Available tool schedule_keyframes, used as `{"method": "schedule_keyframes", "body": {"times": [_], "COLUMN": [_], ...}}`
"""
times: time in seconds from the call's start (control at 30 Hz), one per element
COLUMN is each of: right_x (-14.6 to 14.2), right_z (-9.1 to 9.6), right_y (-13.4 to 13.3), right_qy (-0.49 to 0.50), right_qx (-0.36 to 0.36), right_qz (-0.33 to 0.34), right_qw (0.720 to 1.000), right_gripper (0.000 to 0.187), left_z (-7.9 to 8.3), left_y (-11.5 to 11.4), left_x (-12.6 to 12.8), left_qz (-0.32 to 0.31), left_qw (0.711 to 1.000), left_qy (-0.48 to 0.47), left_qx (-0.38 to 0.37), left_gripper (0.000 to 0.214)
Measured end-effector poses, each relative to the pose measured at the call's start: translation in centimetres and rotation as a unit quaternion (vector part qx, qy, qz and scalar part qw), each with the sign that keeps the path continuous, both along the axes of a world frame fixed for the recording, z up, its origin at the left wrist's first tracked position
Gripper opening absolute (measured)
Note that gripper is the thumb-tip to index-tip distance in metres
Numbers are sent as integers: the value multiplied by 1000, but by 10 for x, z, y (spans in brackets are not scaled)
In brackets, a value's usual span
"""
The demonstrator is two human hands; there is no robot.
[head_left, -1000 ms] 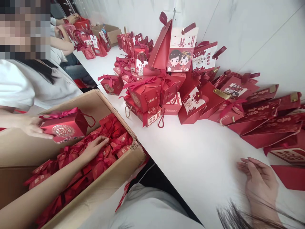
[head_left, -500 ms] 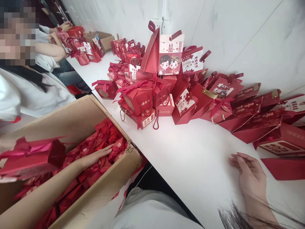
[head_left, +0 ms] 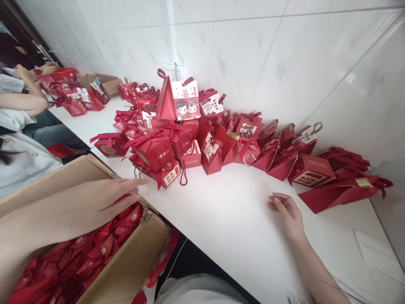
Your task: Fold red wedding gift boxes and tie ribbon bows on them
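Note:
My left hand (head_left: 110,202) hovers palm-down over the near corner of a cardboard carton (head_left: 123,264). Its fingers are stretched out and somewhat apart, with red showing between them; blur hides whether they touch anything. Below it, the carton is packed with red gift boxes (head_left: 98,253) tied with ribbons. My right hand (head_left: 286,211) rests on the white table (head_left: 221,211), fingers loosely bent and holding nothing. Nearest to it are a red gift box with a white label (head_left: 313,171) and a red box lying on its side (head_left: 338,192).
Many red gift boxes (head_left: 155,152) crowd the table along the tiled wall (head_left: 253,50). A box with a cartoon couple (head_left: 186,101) stands on top. Farther left are a small carton (head_left: 110,86) and co-workers, one with a bent arm (head_left: 22,101).
My view has swung right. My left hand has risen from the gift boxes in the carton. A hand holding a red gift box at the left has left the view. My right hand stays on the table.

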State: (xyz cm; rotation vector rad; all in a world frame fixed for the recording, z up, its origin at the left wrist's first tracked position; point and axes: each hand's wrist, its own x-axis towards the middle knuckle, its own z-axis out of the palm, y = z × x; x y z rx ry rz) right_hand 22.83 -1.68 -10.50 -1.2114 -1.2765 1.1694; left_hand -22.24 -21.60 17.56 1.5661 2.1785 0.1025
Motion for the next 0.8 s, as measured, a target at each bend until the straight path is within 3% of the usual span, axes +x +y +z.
{"method": "schedule_keyframes", "body": {"times": [0.07,0.17,0.27,0.37,0.43,0.5,0.57,0.63,0.7,0.8], "right_x": [-1,-3,-4,-8,-12,-13,-10,-1,11,31], "right_z": [2,3,4,7,10,15,19,24,27,27], "right_y": [0,1,3,3,1,0,2,10,23,46], "right_qy": [6,6,1,-5,-14,-27,-45,-64,-94,-163], "right_qx": [0,14,32,51,75,111,155,201,256,322], "right_qz": [2,15,26,16,-6,-47,-110,-185,-268,-376], "right_qw": [1000,1000,999,999,997,992,981,960,924,854], "right_gripper": [42,40,38,37,35,32,30,31,41,66], "left_z": [26,49,59,44,11,-38,-97,-153,-196,-228], "left_y": [31,87,150,206,231,243,244,239,234,233], "left_x": [30,66,86,102,118,141,168,193,213,229], "left_qz": [-114,-213,-233,-172,-108,-84,-70,-119,-246,-364], "left_qw": [993,977,972,979,953,869,784,757,757,789], "left_qy": [12,-1,31,22,-32,-92,-109,-92,-74,-109], "left_qx": [-16,-22,7,106,282,478,607,636,601,483], "left_gripper": [58,58,64,60,43,32,29,32,30,32]}}
